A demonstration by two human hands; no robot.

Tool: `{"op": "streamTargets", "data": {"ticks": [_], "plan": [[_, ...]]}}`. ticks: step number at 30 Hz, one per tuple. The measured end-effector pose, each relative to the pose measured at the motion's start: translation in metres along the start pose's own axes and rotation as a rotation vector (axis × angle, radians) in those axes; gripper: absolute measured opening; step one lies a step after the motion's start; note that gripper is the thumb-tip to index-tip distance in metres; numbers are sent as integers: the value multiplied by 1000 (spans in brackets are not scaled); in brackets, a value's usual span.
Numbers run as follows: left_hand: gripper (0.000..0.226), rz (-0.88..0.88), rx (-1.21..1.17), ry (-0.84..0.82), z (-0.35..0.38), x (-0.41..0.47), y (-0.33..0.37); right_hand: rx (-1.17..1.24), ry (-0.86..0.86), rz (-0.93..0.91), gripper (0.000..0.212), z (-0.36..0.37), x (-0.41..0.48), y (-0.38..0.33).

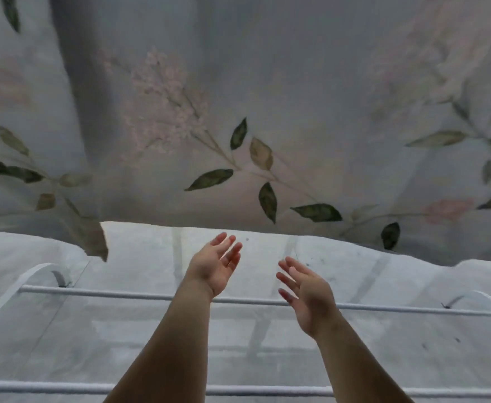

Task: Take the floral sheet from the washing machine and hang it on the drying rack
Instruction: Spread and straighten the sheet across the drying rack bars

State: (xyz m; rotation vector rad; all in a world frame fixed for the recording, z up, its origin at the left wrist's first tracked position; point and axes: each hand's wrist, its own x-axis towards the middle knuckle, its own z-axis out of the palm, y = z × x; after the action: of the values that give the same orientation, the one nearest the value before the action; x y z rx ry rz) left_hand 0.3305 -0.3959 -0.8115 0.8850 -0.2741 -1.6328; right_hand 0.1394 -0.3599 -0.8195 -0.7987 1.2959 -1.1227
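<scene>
The floral sheet [238, 112], pale with pink blossoms and dark green leaves, spreads across the whole upper part of the view, its lower edge hanging just above my fingertips. The white drying rack [122, 292] lies below, with two horizontal bars crossing under my forearms. My left hand [215, 264] reaches forward with its palm up and fingers straight, holding nothing. To the right of it, my right hand [304, 289] is also spread, palm turned inward, a short gap below the sheet's edge. Neither hand touches the fabric.
A rounded white rack corner [43, 271] sits at the left and another rack corner [482, 298] at the right. Pale floor [151, 330] shows through the bars. The washing machine is out of view.
</scene>
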Motion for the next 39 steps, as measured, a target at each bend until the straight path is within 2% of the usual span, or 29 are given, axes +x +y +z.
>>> {"op": "streamTargets", "data": {"ticks": [5,8,10,12,15,17,19,21,24,26,28,31,34,39], "plan": [[25,-90,430,-118,81,1,-82,235,180,-1,39,-128,-1,-23],[38,-140,684,-254,125,-6,-133,382,249,-25,42,-194,-11,-31],[47,-171,693,-374,162,-13,-169,618,318,-19,42,-247,-13,-44],[57,-187,607,-471,191,-22,-194,880,381,-19,53,-288,-12,-62],[81,-213,521,-569,238,-43,-247,1256,363,-203,66,-348,-13,-93],[89,-232,538,-620,270,-63,-285,1409,256,-358,79,-378,-13,-114],[88,-221,555,-645,302,-77,-315,1373,148,-438,82,-398,-14,-134],[78,-176,563,-655,332,-81,-333,1248,125,-420,66,-408,-12,-147],[86,-152,485,-539,374,-80,-342,1059,347,-336,40,-414,-4,-164],[73,-138,417,-379,396,-73,-346,1119,393,-303,27,-422,0,-173],[56,-116,305,-254,408,-62,-343,1142,388,-294,25,-433,6,-180],[38,-70,168,-161,415,-48,-336,1156,342,-297,31,-444,14,-182],[29,-48,153,-86,415,-33,-333,1191,263,-358,36,-454,17,-178],[26,-19,248,-92,421,-15,-324,1096,195,-417,16,-457,29,-176]]}}
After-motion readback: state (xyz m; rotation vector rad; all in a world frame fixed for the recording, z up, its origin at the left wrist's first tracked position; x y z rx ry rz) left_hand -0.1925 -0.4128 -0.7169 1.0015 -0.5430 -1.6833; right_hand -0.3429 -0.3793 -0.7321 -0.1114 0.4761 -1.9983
